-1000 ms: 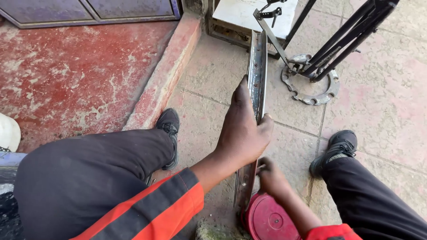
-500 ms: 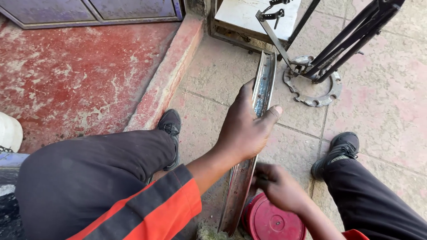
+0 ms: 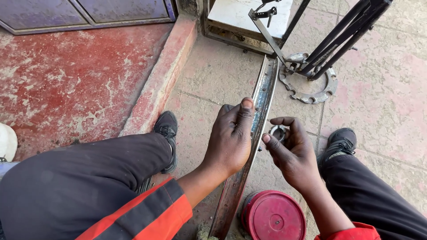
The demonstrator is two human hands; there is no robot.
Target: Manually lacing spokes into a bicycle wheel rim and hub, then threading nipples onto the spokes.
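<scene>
Head view: we've got the left hand (image 3: 231, 140) clamped around the bare wheel rim (image 3: 249, 146), standing on edge on the floor between our knees. The right hand (image 3: 291, 153) pinches a small metal ring (image 3: 279, 132) in its fingertips just beside the rim; not fitted yet, we judge. Round red lid (image 3: 273, 216) sits by the rim's base; no label legible.

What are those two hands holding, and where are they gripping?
The left hand grips the metal wheel rim around its edge, about midway along the visible stretch. The right hand pinches a small round metal part by its sides between thumb and fingers.
</scene>
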